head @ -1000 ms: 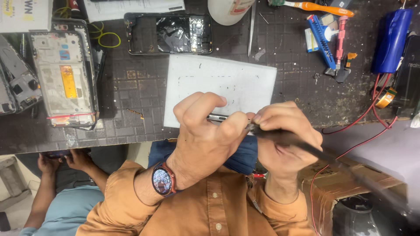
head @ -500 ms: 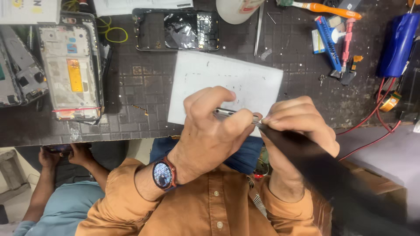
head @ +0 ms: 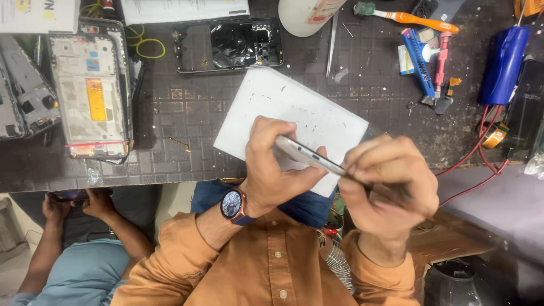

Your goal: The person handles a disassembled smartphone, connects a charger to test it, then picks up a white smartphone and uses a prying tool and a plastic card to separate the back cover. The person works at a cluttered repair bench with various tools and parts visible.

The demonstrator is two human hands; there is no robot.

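Hands meet just over the near edge of the bench. The left hand (head: pixel 272 170), with a wristwatch (head: pixel 232 204) on it, wraps a slim silver phone (head: pixel 309 156) held edge-up, thumb and curled fingers clamped along its sides. The right hand (head: pixel 391 187) has its fingertips pressed together in a pinch at the phone's near-right corner, on what looks like a thin dark blade (head: pixel 362 180). I can't make out the tip.

To my eye, the grip wants to stay firm on the left and light on the right, so the thin piece follows the edge rather than digging in.

The phone hangs partly past the bench edge, above the person's lap, so anything small that drops would fall to the floor. A second person's hands (head: pixel 73 204) sit low to the left, well apart.

Under the phone lies a white sheet (head: pixel 266 107), the most open spot for setting things down. Beyond it the dark mat (head: pixel 170 113) crowds up: an opened phone frame (head: pixel 90 96) to the left, a black back cover (head: pixel 229 45), tweezers (head: pixel 332 42), a toothbrush (head: pixel 402 17) and blue tools (head: pixel 419 59) at the far right.
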